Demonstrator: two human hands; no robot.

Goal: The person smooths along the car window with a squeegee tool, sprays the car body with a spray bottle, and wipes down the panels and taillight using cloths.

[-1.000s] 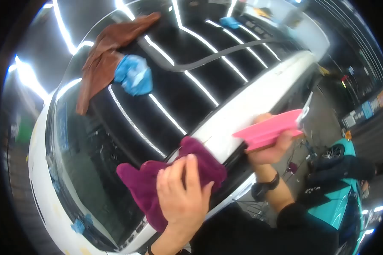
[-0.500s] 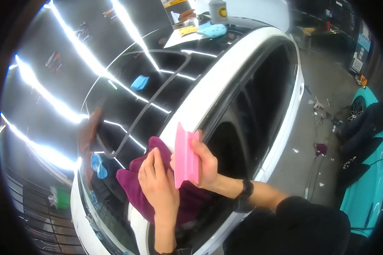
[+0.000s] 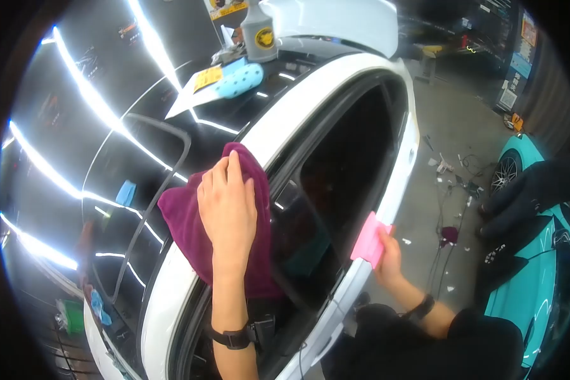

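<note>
A maroon cloth (image 3: 183, 209) is draped over the white roof rail (image 3: 310, 104) of a white car and hangs over the side window. My left hand (image 3: 225, 202) presses down on this cloth, its fingers lying along it and its palm against the rail. My right hand (image 3: 389, 253) grips a pink squeegee (image 3: 368, 239), which is at the white door edge below the dark side window (image 3: 345, 158). The far fingers of that hand are hidden behind the squeegee.
On the dark glass roof lie a blue cloth (image 3: 126, 193) and a grey hose-like loop (image 3: 187, 149). Farther along are a light-blue dotted object (image 3: 240, 80) and a grey bottle (image 3: 259, 35). A turquoise car (image 3: 525, 297) stands right; cables and scraps litter the floor (image 3: 453, 114).
My left hand has slid the maroon cloth forward along the roof rail. My right hand has moved right and down with the pink squeegee, away from the left hand. The view has shifted.
</note>
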